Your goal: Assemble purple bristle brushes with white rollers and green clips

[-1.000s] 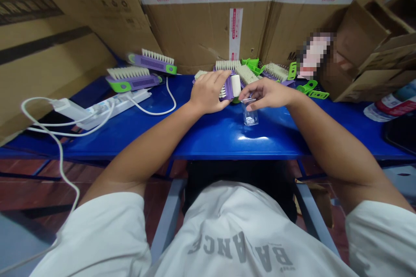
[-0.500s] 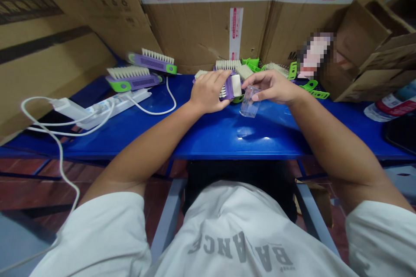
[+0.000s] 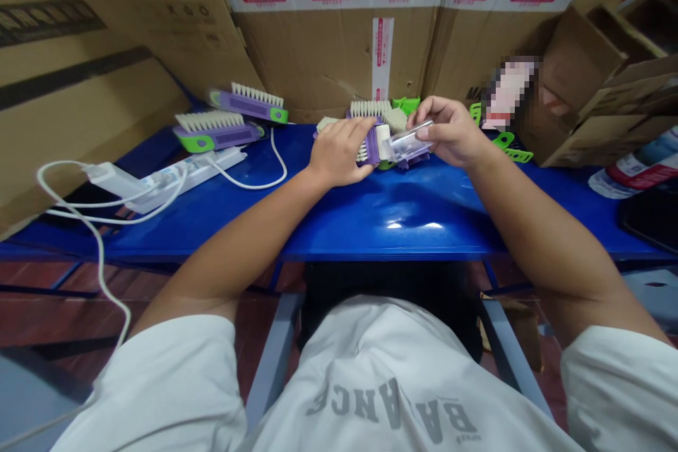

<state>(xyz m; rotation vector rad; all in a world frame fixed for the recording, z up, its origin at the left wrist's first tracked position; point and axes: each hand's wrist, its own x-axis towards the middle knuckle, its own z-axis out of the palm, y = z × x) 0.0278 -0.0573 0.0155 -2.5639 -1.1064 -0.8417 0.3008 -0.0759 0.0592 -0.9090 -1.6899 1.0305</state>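
Note:
My left hand (image 3: 342, 150) is wrapped over a purple brush (image 3: 373, 145) with pale bristles, lying near the back of the blue table. A white block-like end (image 3: 383, 141) of the brush points right, out past my fingers. Between the thumb and fingers of my right hand (image 3: 450, 131) is a clear plastic case (image 3: 412, 142), tilted, its left end at the white part. Whether the case touches or goes around that part I cannot tell. Behind my hands lie more pale-bristled brush heads (image 3: 371, 108) and a bright green plastic piece (image 3: 407, 105).
Two purple and green brushes (image 3: 219, 128) rest at the left by a white power strip (image 3: 174, 176) with cables. Green pieces (image 3: 511, 148), an open cardboard box (image 3: 593, 78), a bottle (image 3: 630, 168) and a dark object (image 3: 651, 215) stand right. Tall cardboard (image 3: 328, 49) backs the blue table (image 3: 371, 226).
My right hand has raised the clear case and turned it from hanging down to nearly level, bringing its left end to the white part. My left hand stays on the brush.

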